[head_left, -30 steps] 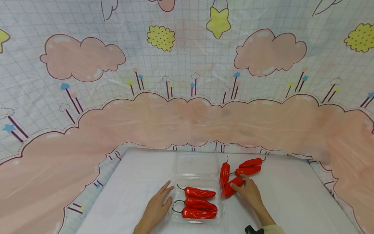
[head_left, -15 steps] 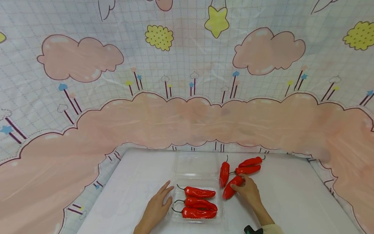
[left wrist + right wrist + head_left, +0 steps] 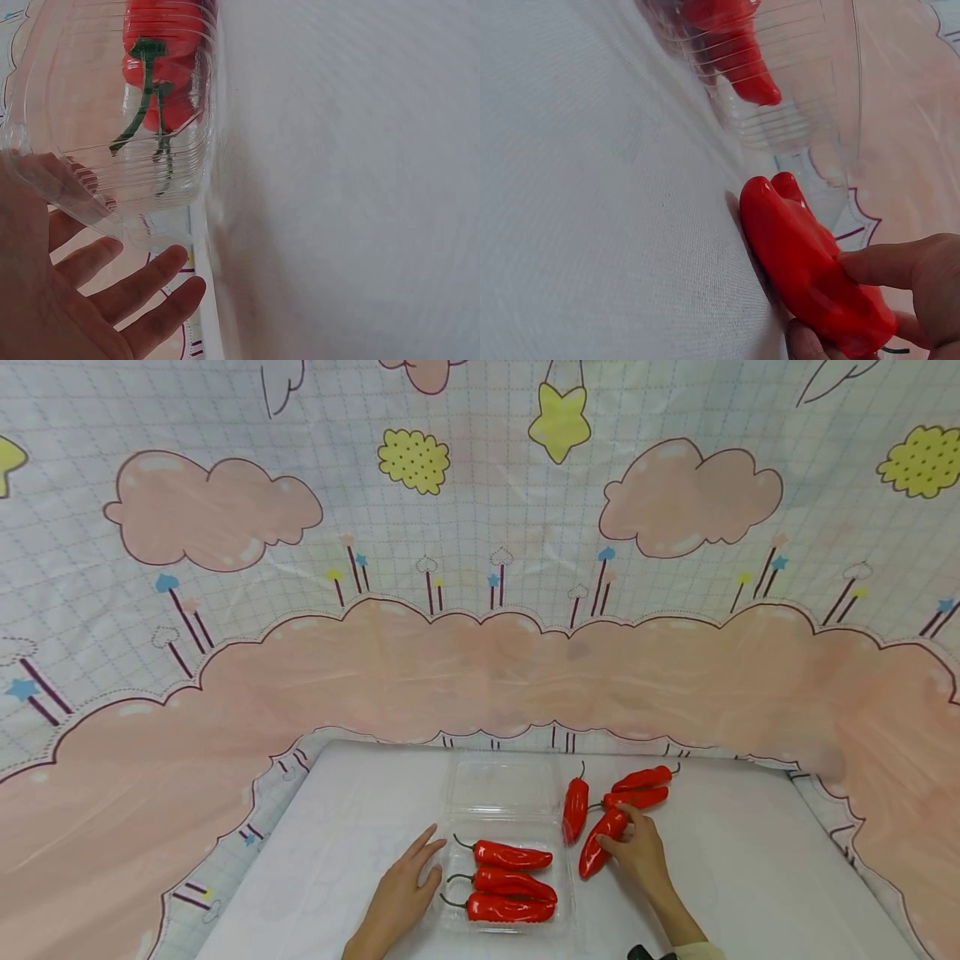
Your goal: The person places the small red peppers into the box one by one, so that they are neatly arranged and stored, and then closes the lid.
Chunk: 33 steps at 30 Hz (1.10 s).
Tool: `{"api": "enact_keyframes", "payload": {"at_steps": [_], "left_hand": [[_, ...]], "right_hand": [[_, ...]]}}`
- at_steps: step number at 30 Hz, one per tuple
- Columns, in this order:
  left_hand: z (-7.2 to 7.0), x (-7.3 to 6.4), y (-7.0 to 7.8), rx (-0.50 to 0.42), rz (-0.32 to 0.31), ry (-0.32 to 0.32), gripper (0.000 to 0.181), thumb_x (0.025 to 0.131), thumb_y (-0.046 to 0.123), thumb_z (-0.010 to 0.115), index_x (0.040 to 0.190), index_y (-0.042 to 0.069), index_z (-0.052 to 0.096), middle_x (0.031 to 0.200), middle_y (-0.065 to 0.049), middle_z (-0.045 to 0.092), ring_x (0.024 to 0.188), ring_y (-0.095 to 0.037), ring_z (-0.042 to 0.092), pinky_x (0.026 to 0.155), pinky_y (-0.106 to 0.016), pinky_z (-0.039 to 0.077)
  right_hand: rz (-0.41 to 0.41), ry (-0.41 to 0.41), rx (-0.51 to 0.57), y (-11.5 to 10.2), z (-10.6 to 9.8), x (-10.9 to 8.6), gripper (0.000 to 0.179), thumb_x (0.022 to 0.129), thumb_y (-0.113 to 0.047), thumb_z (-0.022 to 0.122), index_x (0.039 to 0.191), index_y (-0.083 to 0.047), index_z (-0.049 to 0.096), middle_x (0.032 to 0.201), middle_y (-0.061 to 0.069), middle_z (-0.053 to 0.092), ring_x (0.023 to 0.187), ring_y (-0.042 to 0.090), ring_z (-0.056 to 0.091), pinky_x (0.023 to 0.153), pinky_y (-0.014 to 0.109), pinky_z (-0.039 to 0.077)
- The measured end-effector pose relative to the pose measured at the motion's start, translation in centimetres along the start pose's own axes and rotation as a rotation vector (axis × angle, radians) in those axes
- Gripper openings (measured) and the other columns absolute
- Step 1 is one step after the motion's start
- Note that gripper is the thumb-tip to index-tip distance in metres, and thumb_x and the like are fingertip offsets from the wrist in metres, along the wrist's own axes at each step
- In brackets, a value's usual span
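Note:
My right hand (image 3: pixel 641 852) pinches a red chili pepper (image 3: pixel 596 858) between thumb and fingers, just right of a clear plastic clamshell box (image 3: pixel 567 893). In the right wrist view the held pepper (image 3: pixel 802 262) lies low over the white surface, its green stem partly hidden by the fingers. Three more red peppers (image 3: pixel 512 882) lie side by side inside the box, stems to the left. My left hand (image 3: pixel 401 893) is at the box's left side, fingers extended and spread. Through the left wrist view, its thumb side overlaps the clear wall (image 3: pixel 67 180).
The box's lid (image 3: pixel 502 785) is folded back, away from me. One loose pepper (image 3: pixel 576 810) stands lengthwise by the box's right edge. Two others (image 3: pixel 643 779) lie farther right, behind my right hand. A printed curtain (image 3: pixel 480 668) hangs behind the white table (image 3: pixel 750 860).
The pepper in my right hand has turned slightly, its near tip shifting toward me and away from the box. My left hand and the boxed peppers stay in place.

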<state>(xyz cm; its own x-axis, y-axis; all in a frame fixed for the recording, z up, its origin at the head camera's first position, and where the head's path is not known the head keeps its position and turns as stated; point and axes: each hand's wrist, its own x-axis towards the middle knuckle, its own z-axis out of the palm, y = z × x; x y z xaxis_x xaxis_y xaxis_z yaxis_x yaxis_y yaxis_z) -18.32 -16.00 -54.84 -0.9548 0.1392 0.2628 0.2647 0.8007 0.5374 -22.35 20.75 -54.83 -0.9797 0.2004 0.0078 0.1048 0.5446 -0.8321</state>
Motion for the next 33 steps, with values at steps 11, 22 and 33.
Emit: {"api": "enact_keyframes", "payload": {"at_steps": [11,22,33], "left_hand": [[-0.1,0.0,0.1,0.007,-0.017,-0.019,0.038,0.092,0.016,0.063,0.131,0.014,0.063,0.151,-0.002,0.048,0.122,-0.031,0.062,0.095,-0.053,0.053],[-0.2,0.1,0.2,0.007,-0.030,-0.029,0.039,0.093,0.017,0.063,0.132,0.015,0.062,0.152,-0.002,0.047,0.122,-0.032,0.062,0.096,-0.054,0.053],[-0.2,0.0,0.2,0.001,-0.030,-0.028,0.039,0.092,0.016,0.063,0.131,0.015,0.062,0.151,-0.004,0.048,0.121,-0.032,0.062,0.095,-0.054,0.053]], "right_hand": [[0.014,0.009,0.024,-0.1,-0.2,-0.2,0.062,0.086,-0.010,0.070,0.142,-0.005,0.043,0.130,0.028,0.046,0.104,0.038,0.061,0.076,0.040,0.061],[0.009,0.017,0.044,-0.9,-0.8,-0.5,0.065,0.088,-0.015,0.072,0.144,-0.008,0.040,0.132,0.027,0.051,0.112,0.042,0.059,0.080,0.044,0.061],[0.014,0.008,0.066,-2.2,-1.5,-1.1,0.065,0.089,-0.019,0.070,0.145,-0.011,0.039,0.132,0.025,0.052,0.111,0.039,0.057,0.077,0.040,0.061]]}}
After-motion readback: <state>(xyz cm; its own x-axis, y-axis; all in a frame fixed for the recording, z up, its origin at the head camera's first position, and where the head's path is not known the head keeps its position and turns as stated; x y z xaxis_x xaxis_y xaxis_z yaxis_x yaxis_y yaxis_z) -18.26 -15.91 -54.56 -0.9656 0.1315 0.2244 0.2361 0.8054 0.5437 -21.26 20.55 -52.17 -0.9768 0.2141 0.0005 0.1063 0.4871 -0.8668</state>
